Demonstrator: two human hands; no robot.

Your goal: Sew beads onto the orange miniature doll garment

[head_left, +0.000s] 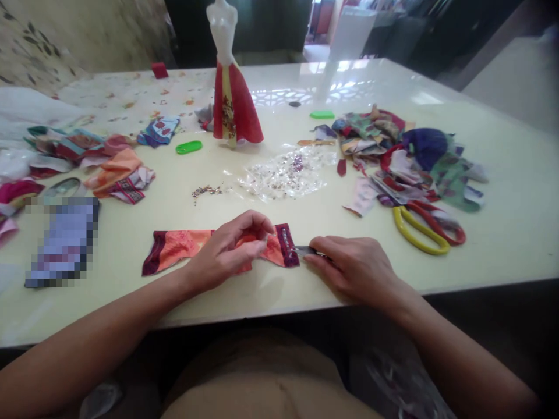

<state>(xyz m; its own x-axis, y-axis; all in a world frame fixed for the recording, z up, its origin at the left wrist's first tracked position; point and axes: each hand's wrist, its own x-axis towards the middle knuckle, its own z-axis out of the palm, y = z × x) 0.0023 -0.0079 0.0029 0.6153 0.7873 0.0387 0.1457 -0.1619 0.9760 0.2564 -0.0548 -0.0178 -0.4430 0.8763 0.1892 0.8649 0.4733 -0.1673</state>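
From the head camera I get a glossy, pale table (502, 233), its far end mirroring a lattice pattern, with a floral covering (117, 99) over the far left. Behind: leaf-patterned wall (82, 35) at left, dark panels, a bright doorway.

Orange cloth strip (179, 247) with maroon ends lies flat near the front edge. My view of its middle is blocked by the left hand (238, 247), curled over it, thumb and fingers bent toward each other; I can't tell whether they pinch anything. Right hand (349, 262) is closed on a slim dark tool (308, 250), probably tweezers, most of it hidden by the fingers, tip at the strip's right end. A flat bluish item (65, 244) at left is pixelated. Scissors (419, 235) show yellow and red loop handles, blades buried under scraps.

Strip's right end carries shiny bits in a row. Loose beads (205, 191) sit in a small heap beside crinkled clear plastic (283, 174) dotted with more. Dress form (236, 87): smooth white torso, top cut off, flared red skirt, yellow panel. Rumpled, many-coloured fabric scraps (371, 134) pile at right, more at left. Green oval tray (189, 147) between.
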